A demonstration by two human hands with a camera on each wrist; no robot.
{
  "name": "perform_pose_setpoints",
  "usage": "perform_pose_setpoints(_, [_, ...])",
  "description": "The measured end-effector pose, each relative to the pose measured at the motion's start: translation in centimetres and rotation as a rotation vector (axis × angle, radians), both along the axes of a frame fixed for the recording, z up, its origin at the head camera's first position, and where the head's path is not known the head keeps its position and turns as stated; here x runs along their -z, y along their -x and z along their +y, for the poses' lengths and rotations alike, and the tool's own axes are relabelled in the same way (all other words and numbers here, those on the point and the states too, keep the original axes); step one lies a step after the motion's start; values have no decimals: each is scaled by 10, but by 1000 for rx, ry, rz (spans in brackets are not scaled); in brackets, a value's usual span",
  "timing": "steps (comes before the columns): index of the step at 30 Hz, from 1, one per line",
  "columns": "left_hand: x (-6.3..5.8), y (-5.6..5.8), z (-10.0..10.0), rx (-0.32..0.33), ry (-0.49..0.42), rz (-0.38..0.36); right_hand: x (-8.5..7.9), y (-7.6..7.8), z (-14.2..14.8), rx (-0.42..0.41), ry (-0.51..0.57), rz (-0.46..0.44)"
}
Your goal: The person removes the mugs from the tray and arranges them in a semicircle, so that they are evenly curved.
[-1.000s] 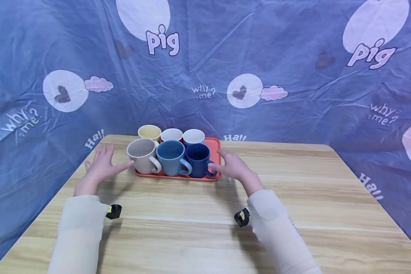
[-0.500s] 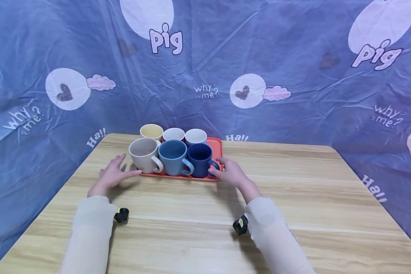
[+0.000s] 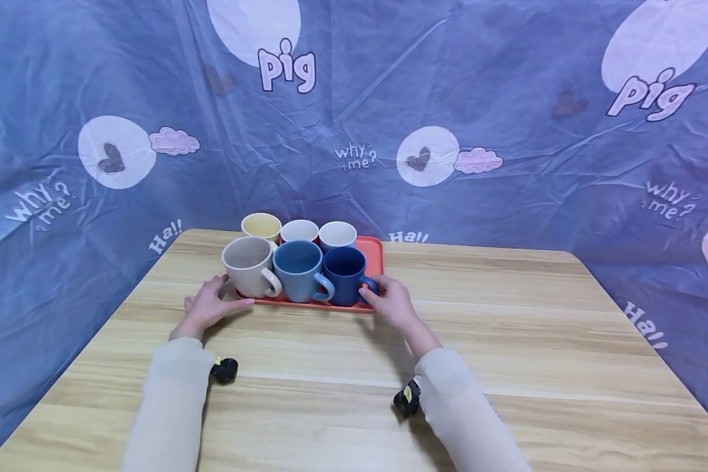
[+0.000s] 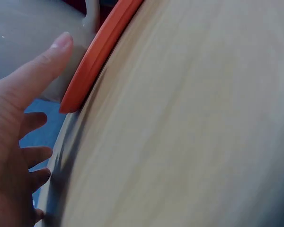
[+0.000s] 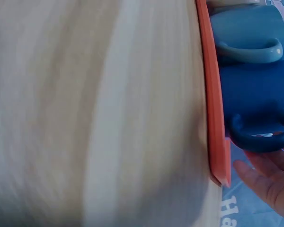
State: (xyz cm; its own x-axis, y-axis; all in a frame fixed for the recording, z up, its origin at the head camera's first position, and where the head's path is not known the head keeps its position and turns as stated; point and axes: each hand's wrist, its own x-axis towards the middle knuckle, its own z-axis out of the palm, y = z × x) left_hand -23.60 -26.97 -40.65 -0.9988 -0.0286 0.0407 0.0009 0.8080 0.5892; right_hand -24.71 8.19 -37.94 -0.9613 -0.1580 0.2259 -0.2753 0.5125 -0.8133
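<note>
Flanking, on a wooden tabletop [image 3: 307, 393], a red tray [image 3: 370, 250] bearing six cups [image 3: 295, 278].
Holding left hand [image 3: 208, 306], fingers [image 4: 37, 155] spread, near the gray cup [image 3: 244, 270]; holding right hand [image 3: 396, 305], fingers loosely extended, beside the handle [image 5: 255, 143] of the dark blue cup [image 3: 339, 283].

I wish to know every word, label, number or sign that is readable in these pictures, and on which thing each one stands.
"pig": twice on the blue cloth.
"why me?": three times on the cloth.
"Ha!!": three times, low on the cloth.
Yellow patches on the black wrist cameras: too small to read.
Right sleeve: faint marks at its edge, too small to read.
Mugs and tray: no writing visible.
</note>
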Motion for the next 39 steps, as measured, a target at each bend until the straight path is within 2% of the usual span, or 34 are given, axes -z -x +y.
perform_pose_setpoints(11, [13, 5, 3, -54, 53, -15, 9, 3, -10, 117, 287, -56])
perform_pose_setpoints(17, [16, 6, 3, -57, 60, -24, 14, 4, -13, 156, 455, -138])
perform_pose_setpoints(20, [17, 7, 3, -56, 71, -21, 28, 12, -12, 165, 511, -156])
perform_pose_setpoints(24, [17, 7, 4, -52, 88, -17, 54, 29, -9, 180, 564, -148])
perform_pose_setpoints(29, [18, 7, 3, -53, 94, -17, 67, 37, -10, 204, 638, -160])
perform_pose_setpoints(35, [18, 6, 4, -52, 93, -14, 66, 35, -12, 219, 666, -164])
perform_pose_setpoints(39, [18, 7, 4, -54, 97, -5, 50, 21, -15, 226, 650, -153])
